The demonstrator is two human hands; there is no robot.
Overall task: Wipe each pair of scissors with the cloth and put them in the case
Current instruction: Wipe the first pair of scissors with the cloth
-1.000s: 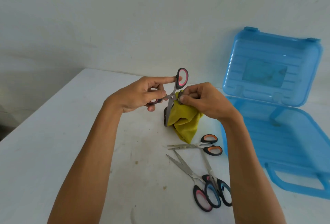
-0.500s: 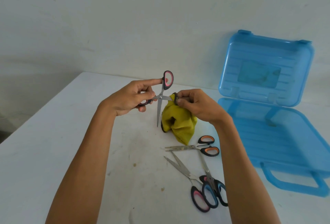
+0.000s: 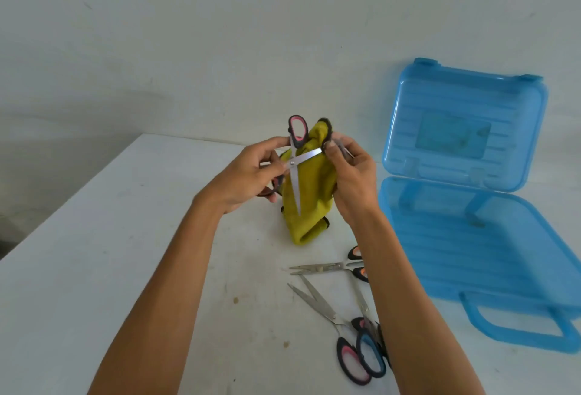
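Above the table (image 3: 125, 237), the left hand (image 3: 248, 174) grips the pink-handled scissors (image 3: 295, 187), blades now swung wide. The right hand (image 3: 352, 180) has drawn the yellow cloth (image 3: 314, 199) up, pinching it over one blade tip. Wiping goes on; the open case (image 3: 471, 237) waits nearby.

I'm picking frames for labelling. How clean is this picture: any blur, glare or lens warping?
Head view: soft, even light, faint shadows on the table; the held scissors glint white along the upper blade; the right hand and the top of the yellow cloth look slightly motion-smeared; the wide lens stretches the blue case toward the edge.
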